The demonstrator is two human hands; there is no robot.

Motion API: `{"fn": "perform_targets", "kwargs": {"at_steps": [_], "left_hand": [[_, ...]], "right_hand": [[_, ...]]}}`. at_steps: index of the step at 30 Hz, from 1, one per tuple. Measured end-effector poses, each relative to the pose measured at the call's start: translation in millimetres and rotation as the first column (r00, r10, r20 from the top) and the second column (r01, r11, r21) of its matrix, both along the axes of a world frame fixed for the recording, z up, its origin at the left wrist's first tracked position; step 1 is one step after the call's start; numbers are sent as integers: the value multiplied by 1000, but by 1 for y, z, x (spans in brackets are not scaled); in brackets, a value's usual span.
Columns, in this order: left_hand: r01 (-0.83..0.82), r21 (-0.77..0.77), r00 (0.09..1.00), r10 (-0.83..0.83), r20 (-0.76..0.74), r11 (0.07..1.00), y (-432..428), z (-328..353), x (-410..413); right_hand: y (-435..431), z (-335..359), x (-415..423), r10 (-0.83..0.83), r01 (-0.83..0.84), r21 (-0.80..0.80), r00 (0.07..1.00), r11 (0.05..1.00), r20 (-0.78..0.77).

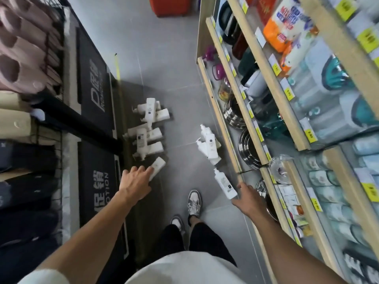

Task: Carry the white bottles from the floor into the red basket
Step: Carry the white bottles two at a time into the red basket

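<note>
A person wears a white short-sleeved top [184,269], the left sleeve [44,276] loose and plain, with black trousers [205,240] and 2 low sneakers [194,201] in grey and white, white-laced with pale toe caps. Both forearms [92,228] are bare down to the wrist.

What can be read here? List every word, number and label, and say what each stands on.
"OTION": white letters on the nearer black mat, beside Chinese characters; the start of the word is out of sight.
"P": large white letter on the farther black mat; the smaller lettering beside it is blurred.
Yellow price tags on the shelf edges: blurred.
Orange package: blue lettering, blurred.
White pump bottles: labels too small.
</note>
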State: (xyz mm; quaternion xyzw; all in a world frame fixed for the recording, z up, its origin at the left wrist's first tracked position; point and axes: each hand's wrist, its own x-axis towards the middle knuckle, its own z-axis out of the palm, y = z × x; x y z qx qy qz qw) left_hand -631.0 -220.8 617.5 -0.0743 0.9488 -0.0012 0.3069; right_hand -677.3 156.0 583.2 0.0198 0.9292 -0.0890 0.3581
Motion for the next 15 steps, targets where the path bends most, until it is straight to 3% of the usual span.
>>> {"fn": "perform_targets", "kwargs": {"at_steps": [6, 15], "left_hand": [[-109, 30, 992, 107, 71, 994, -19, -46, -17], [-228, 76, 941, 199, 275, 971, -37, -212, -37]], "right_hand": [[-19, -51, -41, -88, 90, -20, 990, 996, 112], [-54, -208, -88, -320, 326, -23, 938, 945, 130]]}}
